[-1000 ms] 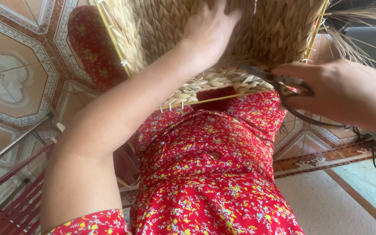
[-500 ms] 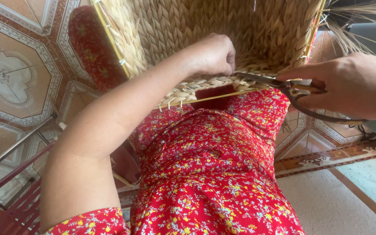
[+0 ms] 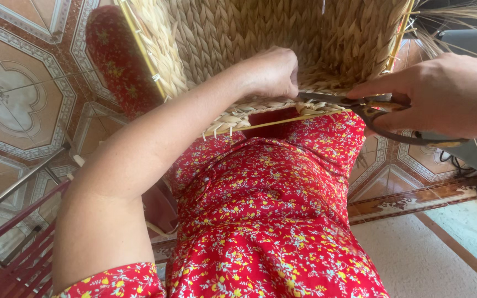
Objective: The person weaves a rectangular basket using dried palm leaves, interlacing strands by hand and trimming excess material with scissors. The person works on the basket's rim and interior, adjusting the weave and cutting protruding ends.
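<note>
— How many things?
— One woven straw basket [image 3: 260,38] on the lap, one pair of metal scissors [image 3: 360,105].
— Grips?
— Left hand [image 3: 269,72] pinches the braided rim; right hand [image 3: 443,96] clasps the scissors, blades nearly closed.

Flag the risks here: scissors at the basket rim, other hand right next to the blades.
1. The scissors point at the left hand, which grips the woven basket just beside the blade tips; a slip could nick a finger.
2. The blades lie along the braided rim, so a cut might sever a weave strand rather than a loose end.
</note>
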